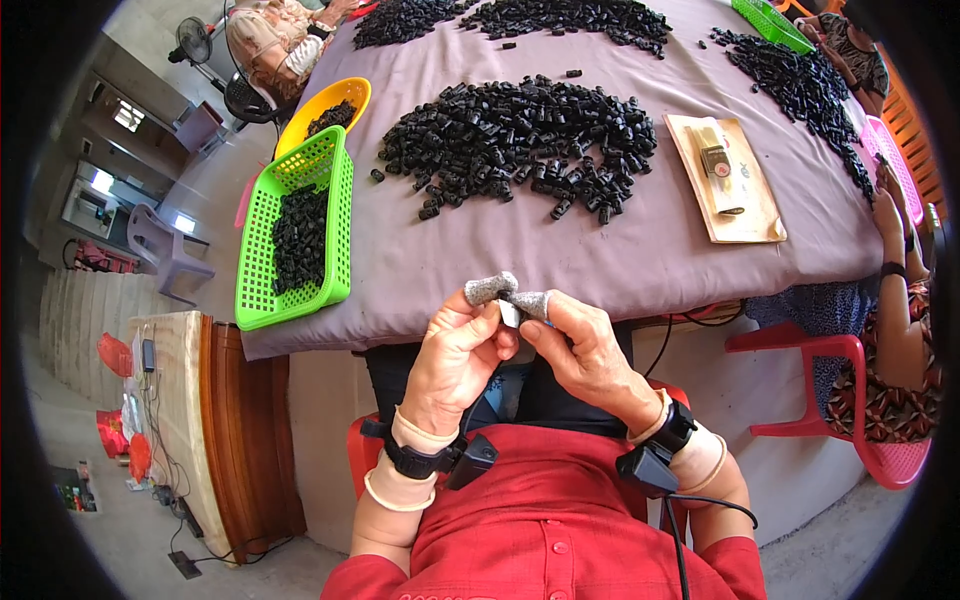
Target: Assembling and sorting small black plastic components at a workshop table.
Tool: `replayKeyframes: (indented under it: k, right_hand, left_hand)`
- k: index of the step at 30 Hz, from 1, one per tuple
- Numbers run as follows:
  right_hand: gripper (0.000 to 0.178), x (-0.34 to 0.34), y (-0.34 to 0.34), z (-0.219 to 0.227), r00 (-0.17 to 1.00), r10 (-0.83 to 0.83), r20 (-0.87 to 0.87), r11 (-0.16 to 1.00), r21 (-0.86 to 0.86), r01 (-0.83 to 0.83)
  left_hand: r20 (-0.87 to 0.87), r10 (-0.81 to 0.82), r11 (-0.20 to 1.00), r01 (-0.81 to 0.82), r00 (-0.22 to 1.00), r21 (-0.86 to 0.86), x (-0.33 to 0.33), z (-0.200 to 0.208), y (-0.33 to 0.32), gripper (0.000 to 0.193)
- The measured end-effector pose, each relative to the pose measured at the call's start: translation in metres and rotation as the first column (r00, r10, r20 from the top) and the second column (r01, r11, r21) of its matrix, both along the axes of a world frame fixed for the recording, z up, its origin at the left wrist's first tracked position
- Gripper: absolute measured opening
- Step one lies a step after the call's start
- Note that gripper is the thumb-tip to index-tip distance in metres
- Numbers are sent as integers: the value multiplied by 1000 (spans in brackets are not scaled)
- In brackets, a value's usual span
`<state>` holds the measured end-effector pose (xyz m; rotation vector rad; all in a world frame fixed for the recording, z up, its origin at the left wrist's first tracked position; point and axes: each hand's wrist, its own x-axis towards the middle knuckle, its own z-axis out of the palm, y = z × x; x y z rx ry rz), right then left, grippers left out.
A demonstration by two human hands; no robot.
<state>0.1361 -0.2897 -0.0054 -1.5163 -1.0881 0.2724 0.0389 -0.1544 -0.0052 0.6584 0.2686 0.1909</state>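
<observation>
Red cloth of the person's shirt (545, 530) fills the bottom of the view, and from it both forearms rise toward the table edge, each with a black strap and a small black device at the wrist. The left hand (455, 360) and the right hand (590, 355) meet in front of the chest, just below the edge of the grey-purple tablecloth (450, 260). Both hands are closed in a pinch: the fingertips, which wear grey fabric caps (490, 288), press together on a small pale piece (510, 315) held between them. What this piece is exactly I cannot tell, it is too small and mostly hidden by the fingers.

To handle it well, I think the pinch should stay light and close to the fingertips, because the caps reduce the feeling. Holding the hands low, near the body, as they are, seems to give a steady grip.

Both wrists are bent a little inward and the thumbs point up toward the table. The elbows stay near the sides.

On the table, well apart from the hands, lies a big heap of small black parts (520, 145). To the left stands a green basket (335, 190) with more of them inside, and behind it a yellow bowl (350, 92). A wooden board (760, 215) lies to the right, near another person's arm (895, 300).
</observation>
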Motion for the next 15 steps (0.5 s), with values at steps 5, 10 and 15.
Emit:
replayKeyframes:
  k: [5,10,15]
  right_hand:
    - [13,-2,1,-7,994,11,-106,1000,-17,-13]
    - [16,-1,0,0,998,15,-56,1000,-11,-16]
    - [18,0,-1,-1,999,42,-25,999,-6,-43]
  left_hand:
    - [-6,12,999,-12,1000,-38,1,0,-2,25]
    - [-1,12,999,-12,1000,-41,-1,-2,-1,24]
    - [0,18,999,-18,1000,-36,-2,-2,0,24]
